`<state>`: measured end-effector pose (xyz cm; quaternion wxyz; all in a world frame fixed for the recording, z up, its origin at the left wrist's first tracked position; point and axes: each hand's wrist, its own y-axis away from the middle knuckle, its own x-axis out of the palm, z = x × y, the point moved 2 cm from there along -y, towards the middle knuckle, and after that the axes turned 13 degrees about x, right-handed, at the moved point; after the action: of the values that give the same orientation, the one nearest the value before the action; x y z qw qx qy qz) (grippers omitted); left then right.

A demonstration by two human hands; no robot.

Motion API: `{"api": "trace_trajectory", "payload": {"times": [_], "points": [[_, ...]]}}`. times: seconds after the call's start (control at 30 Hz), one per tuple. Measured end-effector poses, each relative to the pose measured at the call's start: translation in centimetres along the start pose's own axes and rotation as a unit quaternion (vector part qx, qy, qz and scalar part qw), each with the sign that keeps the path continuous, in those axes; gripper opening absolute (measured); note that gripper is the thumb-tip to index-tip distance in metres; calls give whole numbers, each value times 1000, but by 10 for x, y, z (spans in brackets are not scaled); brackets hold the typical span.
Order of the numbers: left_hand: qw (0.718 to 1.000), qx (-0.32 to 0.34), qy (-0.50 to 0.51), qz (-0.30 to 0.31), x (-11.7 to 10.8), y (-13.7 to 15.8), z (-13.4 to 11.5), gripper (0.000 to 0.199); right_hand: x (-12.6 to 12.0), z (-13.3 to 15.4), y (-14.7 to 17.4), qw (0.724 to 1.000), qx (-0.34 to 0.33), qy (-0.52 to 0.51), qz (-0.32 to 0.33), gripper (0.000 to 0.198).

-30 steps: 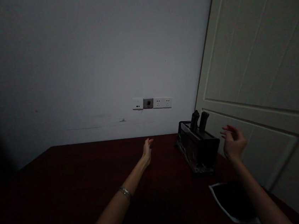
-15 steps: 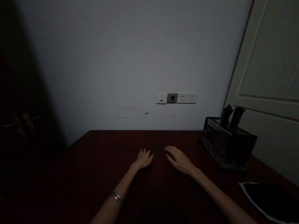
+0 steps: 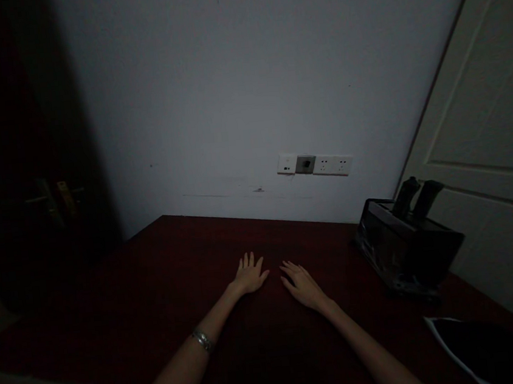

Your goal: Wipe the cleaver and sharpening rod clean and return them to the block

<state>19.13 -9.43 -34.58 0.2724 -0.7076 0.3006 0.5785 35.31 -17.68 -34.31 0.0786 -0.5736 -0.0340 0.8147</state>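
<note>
Both arms reach out over a dark red-brown table (image 3: 190, 254). My left hand (image 3: 249, 274) lies palm down on the tabletop with its fingers spread, holding nothing. A silvery bracelet (image 3: 203, 339) circles the left wrist. To its right, my right hand (image 3: 304, 286) also rests palm down, fingers stretched out and slightly apart, with nothing in it. A small gap of bare tabletop separates the two hands.
At the right stands a dark box-like object (image 3: 409, 249) with two dark upright pieces, seemingly wrapped in clear plastic. Nearer lies a flat black item (image 3: 488, 345) with a pale edge. Sockets (image 3: 315, 164) sit on the wall behind; a pale panelled door (image 3: 482, 119) borders the right.
The view has shifted a little, so the wall and box appear farther right. My right hand has moved slightly nearer to me and closer to the left hand. Both stay open.
</note>
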Motion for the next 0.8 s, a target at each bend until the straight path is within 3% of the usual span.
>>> {"api": "trace_trajectory", "payload": {"times": [0.67,0.8], "points": [[999,-2,-16,-29,6,-1,1,66,6,-6,-2,1000,-5,-16,-12,47],[999,-6,-30,-20,-10,4,-10,65,1,-5,-1,997,-6,-75,-31,46]]}}
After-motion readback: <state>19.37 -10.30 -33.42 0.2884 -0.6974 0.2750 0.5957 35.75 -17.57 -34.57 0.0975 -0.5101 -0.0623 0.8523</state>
